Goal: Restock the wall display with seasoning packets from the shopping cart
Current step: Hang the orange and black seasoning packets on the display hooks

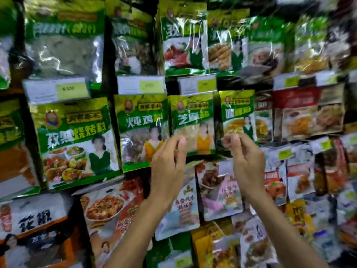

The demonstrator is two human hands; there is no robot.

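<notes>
we are hanging the sesame packet [193, 122]: left hand [170, 161] pinches its edge at nine o'clock, right hand [245, 157] pinches shut at three, apparently on the neighbouring packet's corner; next, seat it on the peg.

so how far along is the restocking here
Done: hooks across the wall display look full. In hand: left hand and right hand are raised at the sesame packet, seemingly settling it. Left: can't tell, the cart is out of view.

We raise both bare forearms; our left hand [169, 161] and right hand [246, 157] are level, well apart, fingers curled in a pinch.
</notes>
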